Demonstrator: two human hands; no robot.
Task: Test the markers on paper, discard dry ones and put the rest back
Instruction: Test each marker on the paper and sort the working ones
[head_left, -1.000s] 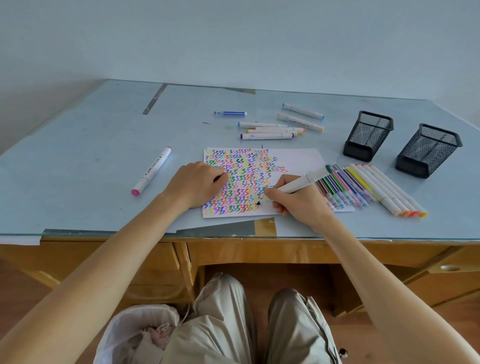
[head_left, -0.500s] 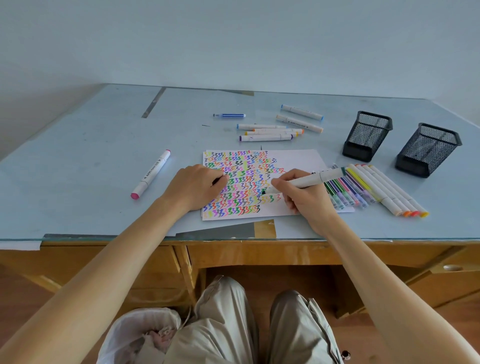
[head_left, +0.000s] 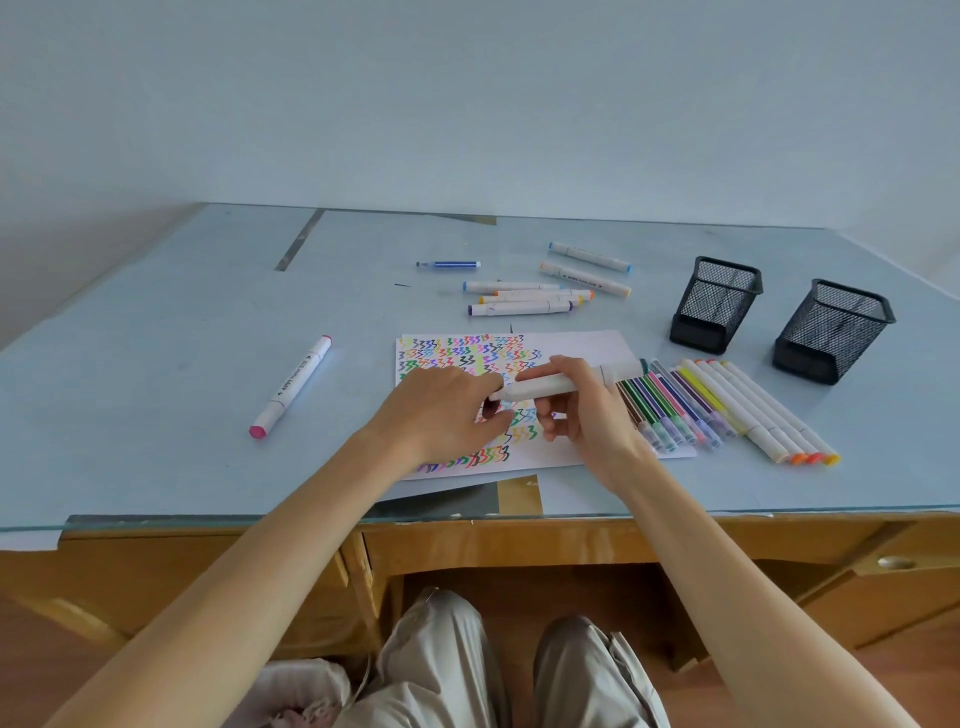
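A white sheet of paper (head_left: 571, 348) covered with coloured zigzag marks lies on the glass-topped desk. Above it my right hand (head_left: 587, 415) grips a white marker (head_left: 550, 385), held level with its dark green end pointing right. My left hand (head_left: 441, 415) meets the marker's left end, fingers pinched around a small cap that is mostly hidden. A row of thin coloured pens and white markers (head_left: 691, 405) lies to the right of the paper. Several white markers (head_left: 524, 299) lie behind the paper.
Two black mesh pen holders (head_left: 716, 306) (head_left: 831, 332) stand at the right. A pink-ended marker (head_left: 293, 387) lies alone at the left, a thin blue pen (head_left: 449, 265) further back. A white bag (head_left: 296, 691) sits by my knees under the desk edge (head_left: 208, 519).
My right hand lifted the marker's tip off the paper and turned the marker level. My left hand moved right from the sheet to the marker's tip end.
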